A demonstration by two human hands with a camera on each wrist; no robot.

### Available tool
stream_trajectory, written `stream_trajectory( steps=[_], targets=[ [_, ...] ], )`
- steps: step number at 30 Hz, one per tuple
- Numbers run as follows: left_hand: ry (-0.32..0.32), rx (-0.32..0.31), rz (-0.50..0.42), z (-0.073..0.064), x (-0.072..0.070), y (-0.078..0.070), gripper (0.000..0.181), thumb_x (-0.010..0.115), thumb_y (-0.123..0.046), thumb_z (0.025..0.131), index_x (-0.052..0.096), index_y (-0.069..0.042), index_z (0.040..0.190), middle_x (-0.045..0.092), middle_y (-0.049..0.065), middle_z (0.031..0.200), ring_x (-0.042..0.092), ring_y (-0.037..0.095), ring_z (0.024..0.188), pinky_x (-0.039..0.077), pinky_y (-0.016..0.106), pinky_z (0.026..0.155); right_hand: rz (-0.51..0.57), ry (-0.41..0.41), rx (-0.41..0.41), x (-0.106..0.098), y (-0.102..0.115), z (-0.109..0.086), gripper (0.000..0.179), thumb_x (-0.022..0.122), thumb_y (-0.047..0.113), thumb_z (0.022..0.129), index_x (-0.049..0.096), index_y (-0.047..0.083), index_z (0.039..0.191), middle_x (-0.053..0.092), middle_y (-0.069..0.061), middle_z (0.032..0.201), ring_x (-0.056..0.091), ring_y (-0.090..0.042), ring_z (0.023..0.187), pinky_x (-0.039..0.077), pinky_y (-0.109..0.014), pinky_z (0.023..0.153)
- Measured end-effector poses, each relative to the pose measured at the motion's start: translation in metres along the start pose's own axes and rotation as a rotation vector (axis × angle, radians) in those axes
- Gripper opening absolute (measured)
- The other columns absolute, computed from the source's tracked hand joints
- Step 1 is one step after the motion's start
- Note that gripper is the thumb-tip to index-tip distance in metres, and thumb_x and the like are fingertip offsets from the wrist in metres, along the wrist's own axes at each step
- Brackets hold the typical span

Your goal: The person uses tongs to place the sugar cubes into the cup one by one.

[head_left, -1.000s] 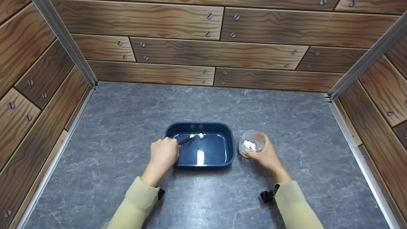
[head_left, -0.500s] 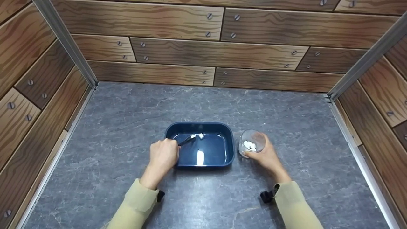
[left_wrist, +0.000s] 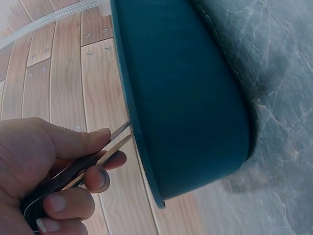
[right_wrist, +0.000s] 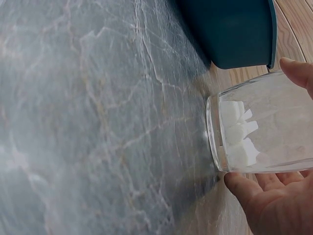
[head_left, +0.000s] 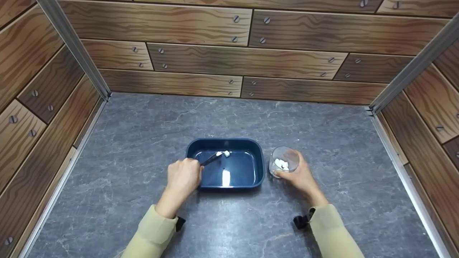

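Note:
My left hand (head_left: 183, 175) grips black tweezers (head_left: 212, 158) over the left rim of a dark blue rectangular tub (head_left: 240, 168). At the tweezers' tips is a small white cube (head_left: 219, 153), with a second white cube (head_left: 226, 153) right beside it near the tub's back wall. In the left wrist view, thumb and fingers pinch the tweezers (left_wrist: 73, 169), whose tips pass behind the tub's rim. My right hand (head_left: 299, 175) holds a clear glass (head_left: 287, 154) standing just right of the tub. Several white cubes (right_wrist: 237, 132) lie at the bottom of the glass.
The tub and glass stand on a grey marbled tabletop (head_left: 143, 122). Wood-patterned panels (head_left: 200, 59) wall it in at the back and both sides, with metal edge strips at the corners.
My left hand has shifted slightly toward me. The tweezers' tips and their white cube have edged right, closer to the second cube. The right hand and glass have stayed put.

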State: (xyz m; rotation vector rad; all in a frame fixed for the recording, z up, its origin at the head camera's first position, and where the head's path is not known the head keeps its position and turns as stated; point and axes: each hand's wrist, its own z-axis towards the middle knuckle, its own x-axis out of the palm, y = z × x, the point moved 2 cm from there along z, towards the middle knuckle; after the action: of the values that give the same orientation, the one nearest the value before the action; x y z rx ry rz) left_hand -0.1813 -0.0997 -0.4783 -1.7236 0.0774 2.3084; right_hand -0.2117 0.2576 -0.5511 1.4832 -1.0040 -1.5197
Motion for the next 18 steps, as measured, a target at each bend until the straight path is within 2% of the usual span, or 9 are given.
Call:
stream_trajectory(
  steps=[4, 10, 18],
  targets=[
    [-0.003, 0.008, -0.002, -0.002, -0.004, -0.003, 0.026, 0.075, -0.026, 0.085, 0.070, -0.007, 0.067, 0.062, 0.008, 0.061, 0.061, 0.034, 0.052, 0.045, 0.048, 0.042, -0.005, 0.009, 0.015, 0.000, 0.001, 0.000, 0.087, 0.088, 0.004, 0.068, 0.039, -0.005, 0.139, 0.047, -0.023, 0.139, 0.042, -0.032, 0.130, 0.025, -0.038, 0.111],
    [-0.033, 0.035, -0.006, -0.005, -0.011, -0.008, 0.025, 0.075, -0.026, 0.084, 0.070, -0.008, 0.067, 0.060, 0.006, 0.060, 0.059, 0.032, 0.049, 0.044, 0.046, 0.040, -0.001, 0.012, 0.022, 0.000, 0.002, 0.000, 0.088, 0.086, 0.000, 0.068, 0.037, -0.008, 0.139, 0.044, -0.028, 0.140, 0.039, -0.039, 0.131, 0.023, -0.044, 0.112],
    [-0.164, 0.107, -0.042, -0.008, -0.019, -0.015, 0.024, 0.077, -0.024, 0.083, 0.068, -0.010, 0.067, 0.057, 0.003, 0.058, 0.056, 0.031, 0.044, 0.041, 0.044, 0.036, -0.018, 0.000, 0.016, 0.000, 0.003, -0.001, 0.087, 0.089, 0.006, 0.067, 0.040, -0.004, 0.138, 0.047, -0.023, 0.138, 0.043, -0.033, 0.129, 0.026, -0.040, 0.110]
  ],
)
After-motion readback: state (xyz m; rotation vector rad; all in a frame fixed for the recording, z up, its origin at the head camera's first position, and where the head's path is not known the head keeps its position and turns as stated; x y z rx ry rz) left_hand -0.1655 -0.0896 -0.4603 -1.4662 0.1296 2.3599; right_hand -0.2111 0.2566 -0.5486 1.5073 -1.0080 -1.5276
